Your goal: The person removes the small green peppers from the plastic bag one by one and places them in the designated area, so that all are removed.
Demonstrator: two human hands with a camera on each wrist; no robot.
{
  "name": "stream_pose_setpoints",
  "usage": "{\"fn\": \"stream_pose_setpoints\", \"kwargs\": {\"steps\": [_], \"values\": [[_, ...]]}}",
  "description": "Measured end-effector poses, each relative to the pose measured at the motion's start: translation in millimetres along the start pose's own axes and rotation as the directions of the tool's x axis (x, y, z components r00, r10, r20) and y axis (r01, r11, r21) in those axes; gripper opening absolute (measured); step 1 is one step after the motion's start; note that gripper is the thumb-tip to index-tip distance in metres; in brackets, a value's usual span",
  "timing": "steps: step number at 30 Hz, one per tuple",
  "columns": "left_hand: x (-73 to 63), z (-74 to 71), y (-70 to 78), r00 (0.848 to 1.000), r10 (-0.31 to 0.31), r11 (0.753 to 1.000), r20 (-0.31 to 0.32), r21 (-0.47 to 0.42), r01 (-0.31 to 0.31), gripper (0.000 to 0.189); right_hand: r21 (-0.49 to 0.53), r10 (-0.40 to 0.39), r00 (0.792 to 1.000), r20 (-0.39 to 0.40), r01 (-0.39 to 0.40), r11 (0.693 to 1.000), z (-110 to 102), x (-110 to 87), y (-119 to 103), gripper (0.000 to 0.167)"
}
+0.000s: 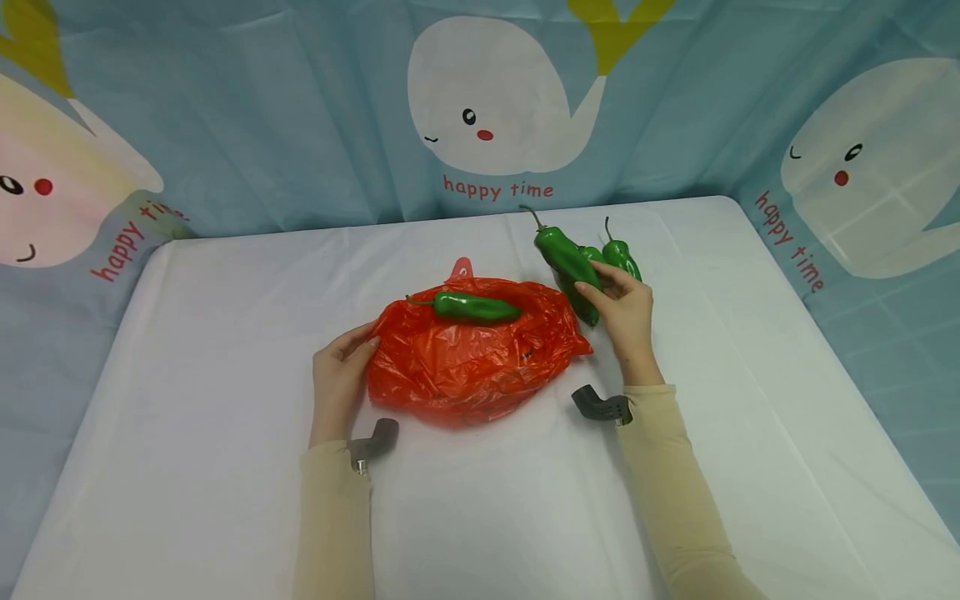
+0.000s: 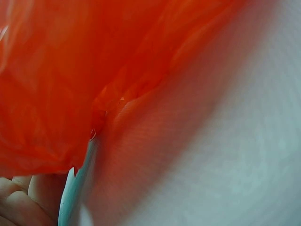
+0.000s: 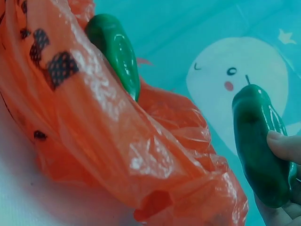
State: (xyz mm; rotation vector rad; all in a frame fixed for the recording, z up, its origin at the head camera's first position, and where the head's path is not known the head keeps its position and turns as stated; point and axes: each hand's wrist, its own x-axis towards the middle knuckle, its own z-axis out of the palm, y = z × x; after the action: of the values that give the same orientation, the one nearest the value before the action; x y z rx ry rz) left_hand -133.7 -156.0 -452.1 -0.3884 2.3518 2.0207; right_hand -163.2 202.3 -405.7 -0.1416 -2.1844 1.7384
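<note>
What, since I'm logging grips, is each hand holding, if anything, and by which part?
Right hand: a green pepper, by its stemless half. Left hand: the red bag, by its left edge.

Under soft light, the left wrist view blurred while glare flecked the right's lower-centre red plastic bag [image 3: 153, 160].

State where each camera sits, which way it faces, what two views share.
Head: worn on the head, looking forward and down at the red bag; left hand, right hand, sleeves show.
Left wrist: on that wrist, looking closely at the red bag; some fingers show.
Right wrist: on that wrist, looking past the red bag toward the curtain; thumb and fingers show.
Head and right wrist share the held pepper.
</note>
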Motion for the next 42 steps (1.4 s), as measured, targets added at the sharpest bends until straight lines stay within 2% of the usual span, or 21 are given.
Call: {"fn": "stream_pose_setpoints", "kwargs": {"steps": [6, 12, 21, 28, 36, 42], "values": [[-0.6, -0.5, 0.0, 1.000, -0.005, 1.000, -0.001, 0.006, 0.005, 0.034, -0.012, 0.014, 0.999, -0.033, -0.015, 1.000, -4, 2.2, 5, 0.038], [-0.9, -0.6, -0.7, 1.000, 0.005, 1.000, 0.003, -0.002, -0.005, 0.035, 0.019, 0.040, 0.996, -0.083, -0.038, 0.999, -12, 5.9, 8, 0.037], [-0.7, -0.1, -0.8, 1.000, 0.018, 1.000, 0.003, -0.009, -0.018, 0.034, 0.025, 0.063, 0.983, -0.172, -0.060, 0.998, -24, 8.9, 11, 0.038], [-1.0, 1.5, -1.4, 1.000, 0.018, 1.000, -0.023, -0.006, -0.019, 0.032, 0.032, 0.066, 0.974, -0.215, -0.060, 0.998, -27, 11.9, 15, 0.036], [-0.8, -0.1, -0.9, 1.000, 0.011, 1.000, -0.008, -0.003, -0.011, 0.034, 0.040, 0.090, 0.951, -0.294, -0.082, 0.996, -37, 14.5, 22, 0.036], [-1.1, -0.8, -0.6, 1.000, 0.011, 1.000, -0.003, 0.003, -0.011, 0.034, 0.094, 0.135, 0.927, -0.350, -0.108, 0.990, -46, 16.3, 25, 0.035]]}}
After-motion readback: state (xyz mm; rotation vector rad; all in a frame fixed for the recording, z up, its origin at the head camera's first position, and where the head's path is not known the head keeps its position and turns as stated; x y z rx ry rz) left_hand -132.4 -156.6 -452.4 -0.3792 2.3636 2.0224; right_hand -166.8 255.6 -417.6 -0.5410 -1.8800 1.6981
